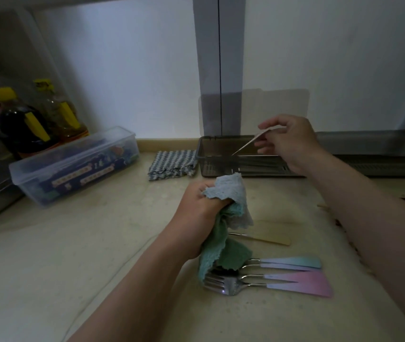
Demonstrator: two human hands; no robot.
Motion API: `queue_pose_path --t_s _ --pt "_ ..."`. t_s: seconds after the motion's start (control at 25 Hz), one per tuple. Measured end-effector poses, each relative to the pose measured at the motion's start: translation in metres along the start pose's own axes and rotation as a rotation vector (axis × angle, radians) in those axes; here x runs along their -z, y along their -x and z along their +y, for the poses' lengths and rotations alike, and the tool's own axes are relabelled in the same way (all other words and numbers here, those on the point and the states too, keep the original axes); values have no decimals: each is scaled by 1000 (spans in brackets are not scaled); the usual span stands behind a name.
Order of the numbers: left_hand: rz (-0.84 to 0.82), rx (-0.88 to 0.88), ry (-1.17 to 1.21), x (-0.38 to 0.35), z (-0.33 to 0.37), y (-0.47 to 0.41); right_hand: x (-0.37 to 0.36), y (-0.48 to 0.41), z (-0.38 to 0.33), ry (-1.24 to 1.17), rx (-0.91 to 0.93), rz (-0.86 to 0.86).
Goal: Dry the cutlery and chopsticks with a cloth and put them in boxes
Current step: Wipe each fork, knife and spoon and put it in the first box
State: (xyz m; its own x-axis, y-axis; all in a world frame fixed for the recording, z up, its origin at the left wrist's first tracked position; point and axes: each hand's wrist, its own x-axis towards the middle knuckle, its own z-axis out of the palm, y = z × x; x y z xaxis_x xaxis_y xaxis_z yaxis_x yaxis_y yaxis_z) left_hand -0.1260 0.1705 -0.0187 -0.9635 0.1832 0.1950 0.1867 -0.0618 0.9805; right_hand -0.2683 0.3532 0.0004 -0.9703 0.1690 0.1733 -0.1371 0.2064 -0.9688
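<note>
While the right hand (287, 141) pinches the pale handle of a thin piece of cutlery (245, 144) between thumb and fingers, the metal end points down into the dark box (203, 154). This box sits at the back of the tabletop (97, 243) with its lid up. The grip is closed lightly, on the handle end only.

I think the piece is about to go in the box. To do it well, lower the tip first. Lay the piece flat beside the ones that seem to lie in there, then let go low so it does not clatter.

The left hand (196, 213) is a tight fist round the blue-green cloth (223, 253), which hangs down to the forks (223, 283) with pink and blue handles. These lie on the tabletop, not yet boxed. A cream-handled piece (268, 239) lies just beyond them; it may be a knife, but the view is too dim to tell.

A clear box (73, 169) at the left holds packs with writing. The bottles (24, 122) behind it have yellow labels. None of it can be read.
</note>
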Motion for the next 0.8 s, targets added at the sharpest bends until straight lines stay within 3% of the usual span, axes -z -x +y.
queue_pose_path --t_s 0.08,0.28,0.48,0.64,0.8 --pt "8 0 18 1 -1 -1 3 -11 3 91 -51 -21" --pt "44 33 58 4 -5 -3 25 20 -18 637 74 -105" --pt "195 204 172 -3 -2 1 42 107 -27 744 200 -315" --pt "245 230 279 -5 3 3 48 147 -10 995 111 -616" --pt "245 219 318 -6 9 3 43 146 1 1045 127 -647"
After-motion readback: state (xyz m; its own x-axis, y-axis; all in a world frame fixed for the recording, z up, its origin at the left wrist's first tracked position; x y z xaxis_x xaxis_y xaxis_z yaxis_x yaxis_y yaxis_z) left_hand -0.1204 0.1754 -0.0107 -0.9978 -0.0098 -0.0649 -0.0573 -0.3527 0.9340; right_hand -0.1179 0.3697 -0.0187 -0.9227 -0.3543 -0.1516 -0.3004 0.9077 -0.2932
